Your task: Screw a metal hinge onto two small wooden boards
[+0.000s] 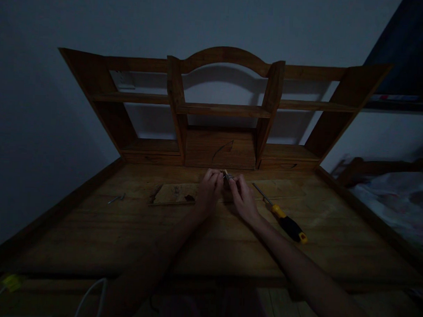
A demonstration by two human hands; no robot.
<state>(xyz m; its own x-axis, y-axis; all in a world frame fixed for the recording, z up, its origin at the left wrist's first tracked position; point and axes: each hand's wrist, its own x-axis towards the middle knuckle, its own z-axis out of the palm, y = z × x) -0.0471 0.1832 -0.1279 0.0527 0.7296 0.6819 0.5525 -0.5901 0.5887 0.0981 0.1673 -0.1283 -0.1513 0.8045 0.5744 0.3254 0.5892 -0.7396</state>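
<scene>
My left hand (209, 189) and my right hand (244, 197) meet over the middle of the desk, fingers closed in a pinch. Between their fingertips is a small, partly shiny object (226, 176), too dark and small to name. Beneath the hands lies a thin wooden board (175, 194) with dark, damaged patches near its left end. Right of my right hand rests a screwdriver (287, 222) with a yellow and black handle, its shaft pointing up and left. Two small metal pieces, seemingly screws (115, 199), lie off to the left.
A wooden shelf unit (223, 110) stands along the back of the desk (131, 239), against the wall. Raised wooden edges (363, 212) border the desk's sides. A white cable (102, 289) loops below the front edge. The room is dim.
</scene>
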